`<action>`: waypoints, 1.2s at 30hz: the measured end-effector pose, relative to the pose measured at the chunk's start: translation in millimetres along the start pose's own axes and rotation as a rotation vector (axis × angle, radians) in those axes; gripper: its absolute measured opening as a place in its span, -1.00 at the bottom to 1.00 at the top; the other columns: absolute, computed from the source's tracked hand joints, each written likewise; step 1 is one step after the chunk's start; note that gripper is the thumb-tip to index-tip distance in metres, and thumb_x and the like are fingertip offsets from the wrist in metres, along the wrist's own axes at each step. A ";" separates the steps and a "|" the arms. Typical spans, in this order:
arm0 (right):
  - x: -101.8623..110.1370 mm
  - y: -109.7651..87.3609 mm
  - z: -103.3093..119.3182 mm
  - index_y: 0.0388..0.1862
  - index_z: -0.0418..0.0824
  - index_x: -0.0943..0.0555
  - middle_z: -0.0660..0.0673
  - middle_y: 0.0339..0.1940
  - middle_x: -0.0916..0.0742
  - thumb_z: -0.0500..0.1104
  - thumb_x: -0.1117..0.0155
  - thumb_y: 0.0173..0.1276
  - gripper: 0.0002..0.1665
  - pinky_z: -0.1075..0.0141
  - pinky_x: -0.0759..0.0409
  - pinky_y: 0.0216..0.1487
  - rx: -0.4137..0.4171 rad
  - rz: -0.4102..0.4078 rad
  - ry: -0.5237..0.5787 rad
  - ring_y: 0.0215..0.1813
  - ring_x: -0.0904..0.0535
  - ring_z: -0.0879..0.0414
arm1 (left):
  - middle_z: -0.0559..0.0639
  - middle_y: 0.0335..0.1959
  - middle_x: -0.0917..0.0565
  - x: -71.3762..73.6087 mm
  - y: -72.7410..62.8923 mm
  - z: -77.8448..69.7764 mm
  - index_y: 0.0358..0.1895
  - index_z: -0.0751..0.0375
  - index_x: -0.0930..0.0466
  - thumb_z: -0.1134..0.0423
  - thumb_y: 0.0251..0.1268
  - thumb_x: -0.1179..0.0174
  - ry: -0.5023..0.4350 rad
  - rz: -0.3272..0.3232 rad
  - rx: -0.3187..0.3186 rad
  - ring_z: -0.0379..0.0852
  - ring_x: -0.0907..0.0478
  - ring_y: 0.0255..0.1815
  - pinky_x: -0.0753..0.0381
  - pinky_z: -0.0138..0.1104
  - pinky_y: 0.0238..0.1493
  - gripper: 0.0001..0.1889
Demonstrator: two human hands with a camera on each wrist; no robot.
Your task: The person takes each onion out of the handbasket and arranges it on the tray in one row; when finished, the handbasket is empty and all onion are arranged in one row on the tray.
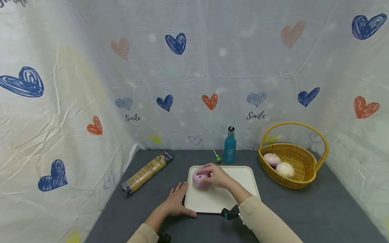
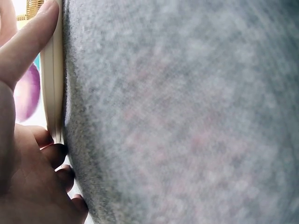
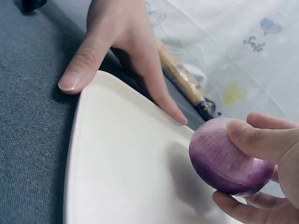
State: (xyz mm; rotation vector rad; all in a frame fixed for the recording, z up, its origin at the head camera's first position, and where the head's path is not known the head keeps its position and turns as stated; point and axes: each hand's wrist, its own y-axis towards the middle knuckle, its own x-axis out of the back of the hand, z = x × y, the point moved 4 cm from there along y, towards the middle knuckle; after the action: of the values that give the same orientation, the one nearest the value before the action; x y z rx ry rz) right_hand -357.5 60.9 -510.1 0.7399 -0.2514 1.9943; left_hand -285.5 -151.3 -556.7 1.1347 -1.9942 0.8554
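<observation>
A purple onion (image 3: 229, 158) is gripped between the thumb and fingers of my right hand (image 1: 217, 176), over the left part of a white rectangular tray (image 1: 223, 199). Its shadow falls on the tray below it in the right wrist view; whether its underside touches the tray I cannot tell. My left hand (image 1: 177, 202) lies at the tray's near left corner with fingers extended. The thumb is along the near edge and the fingers are along the left side. In the left wrist view the tray's rim (image 2: 52, 93) shows beside that hand.
A yellow wicker basket (image 1: 302, 165) with a tall handle stands at the right, holding a purple-white onion (image 1: 272, 159) and a white onion (image 1: 285, 169). Behind the tray are a blue bottle (image 1: 230, 148) and a green lollipop (image 1: 218, 158). A long noodle packet (image 1: 147, 172) lies at left.
</observation>
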 end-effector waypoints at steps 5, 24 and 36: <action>-10.7 4.9 -3.6 0.13 0.01 -0.75 -0.18 0.22 -0.67 -0.12 -0.51 0.27 -0.58 -0.04 -0.61 0.23 -0.003 0.022 -0.005 0.24 -0.57 -0.11 | 0.22 0.66 0.03 -1.3 1.0 1.4 0.65 0.26 0.18 -0.41 -0.18 -0.50 0.001 -0.002 0.002 0.23 0.23 0.68 0.22 0.27 0.56 0.44; -15.0 0.7 0.7 0.42 -0.13 -0.50 -0.22 0.38 -0.58 -0.14 -0.55 0.22 -0.22 -0.11 -0.56 0.27 0.041 0.037 -0.106 0.34 -0.52 -0.15 | 0.27 0.65 0.02 -0.3 -0.7 -1.3 0.63 0.33 0.18 -0.35 -0.15 -0.52 -0.004 -0.012 -0.012 0.26 0.21 0.68 0.21 0.30 0.55 0.43; -0.8 -3.0 4.6 0.41 -0.11 -0.52 -0.22 0.27 -0.62 -0.08 -0.53 0.26 -0.26 -0.11 -0.56 0.27 0.010 0.025 -0.080 0.27 -0.55 -0.18 | 0.23 0.66 0.03 -0.7 0.6 1.0 0.65 0.26 0.19 -0.39 -0.18 -0.51 -0.012 -0.002 0.001 0.24 0.23 0.68 0.23 0.29 0.55 0.44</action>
State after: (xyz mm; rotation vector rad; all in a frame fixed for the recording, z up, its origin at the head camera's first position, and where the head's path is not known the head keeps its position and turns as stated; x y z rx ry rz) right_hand -352.9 59.8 -507.2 0.8279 -0.2995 1.9928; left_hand -286.0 -151.6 -557.8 1.1445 -2.0021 0.8506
